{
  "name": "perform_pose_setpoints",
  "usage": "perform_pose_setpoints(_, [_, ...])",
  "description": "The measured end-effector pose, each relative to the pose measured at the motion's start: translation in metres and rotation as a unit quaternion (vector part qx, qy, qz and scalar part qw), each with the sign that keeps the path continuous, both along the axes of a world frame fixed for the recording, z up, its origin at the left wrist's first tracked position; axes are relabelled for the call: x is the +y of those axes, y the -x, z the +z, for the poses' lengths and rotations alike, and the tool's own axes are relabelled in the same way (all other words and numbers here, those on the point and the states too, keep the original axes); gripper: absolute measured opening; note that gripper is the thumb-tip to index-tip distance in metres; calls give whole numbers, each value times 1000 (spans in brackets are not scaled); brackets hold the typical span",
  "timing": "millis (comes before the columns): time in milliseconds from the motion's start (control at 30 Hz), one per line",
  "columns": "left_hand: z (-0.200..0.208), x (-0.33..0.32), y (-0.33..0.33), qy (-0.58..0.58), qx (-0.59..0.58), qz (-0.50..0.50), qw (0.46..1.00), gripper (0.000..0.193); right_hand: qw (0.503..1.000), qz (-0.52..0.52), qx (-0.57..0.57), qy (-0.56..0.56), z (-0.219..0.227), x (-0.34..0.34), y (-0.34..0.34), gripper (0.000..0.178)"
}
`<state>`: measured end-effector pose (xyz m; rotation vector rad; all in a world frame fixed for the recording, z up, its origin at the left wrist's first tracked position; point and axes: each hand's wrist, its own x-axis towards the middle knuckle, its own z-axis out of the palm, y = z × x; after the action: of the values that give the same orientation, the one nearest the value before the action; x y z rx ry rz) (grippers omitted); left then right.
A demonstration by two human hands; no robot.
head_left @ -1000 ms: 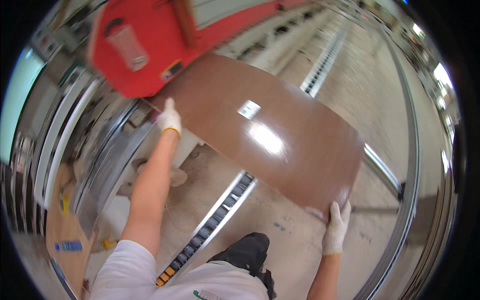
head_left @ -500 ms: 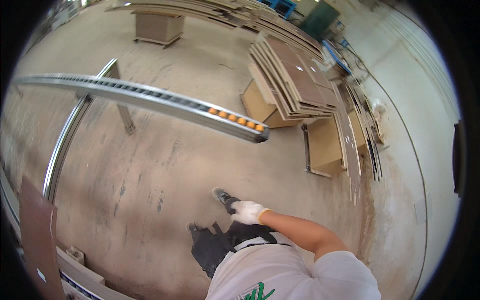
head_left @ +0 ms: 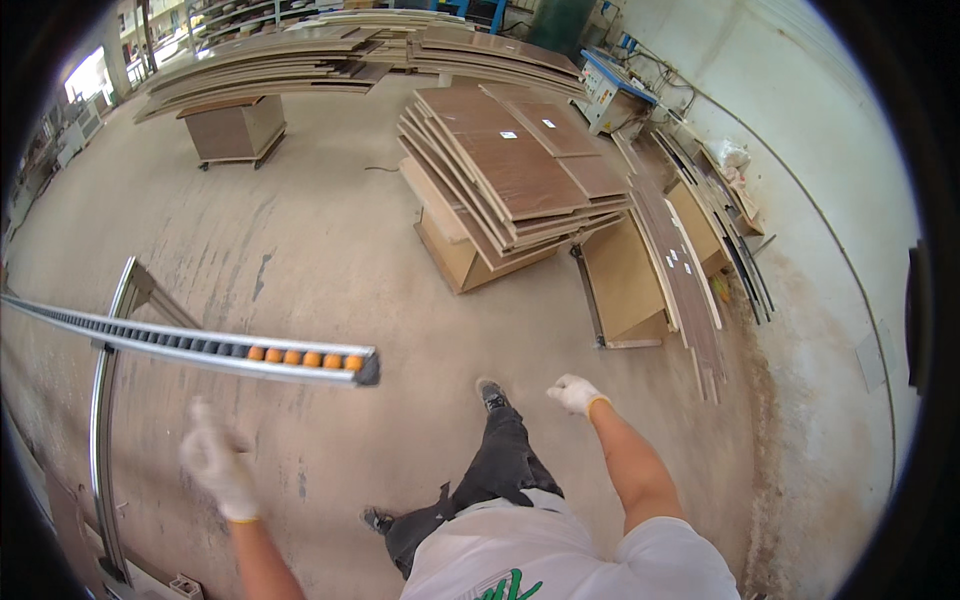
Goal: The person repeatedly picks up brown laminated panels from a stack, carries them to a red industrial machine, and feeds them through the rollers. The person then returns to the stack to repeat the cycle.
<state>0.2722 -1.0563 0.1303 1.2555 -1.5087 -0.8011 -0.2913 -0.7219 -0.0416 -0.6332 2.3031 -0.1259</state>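
My left hand (head_left: 215, 460), in a white glove, hangs below the roller rail (head_left: 200, 343); it is smeared by motion, but its fingers look stretched and apart. Nothing shows in it. The rail has a metal frame with black rollers and several orange ones at its near end. Out to the right, my right hand (head_left: 575, 394) wears a white glove too, its fingers loosely curled in with no object visible. The nearest thing ahead of it is a stack of brown panels (head_left: 530, 160) on a wooden base (head_left: 460, 250).
Long brown strips (head_left: 685, 270) lean over more wooden bases at the right, beside the wall (head_left: 840, 230). Farther back stand another panel stack (head_left: 270, 65), a wheeled brown box (head_left: 235, 130) and a machine cabinet (head_left: 612, 92). A metal post (head_left: 103, 430) supports the rail.
My view has swung, so the panel stack sits more to the left and the rail end lower left. My left hand has come into view; my right hand has moved out from my leg.
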Motion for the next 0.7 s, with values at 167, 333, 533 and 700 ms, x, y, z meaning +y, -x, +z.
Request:
perform_pose_setpoints(167, [-39, 40, 317, -103, 78, -239, 962, 44, 951, -232, -54, 199, -41, -95, 287, 59])
perform_pose_setpoints(333, [-124, 44, 507, -400, -55, -191, 895, 43, 910, -197, 217, 295, -47, -215, 509, 70])
perform_pose_setpoints(533, [-115, 41, 568, -15, -312, -359, 879, 54, 961, -162, 48, 221, -22, -311, 589, 79])
perform_pose_setpoints(700, [-121, 12, 609, -373, -322, -286, 822, 55, 970, -70, 118, 202, -20, -318, 583, 87])
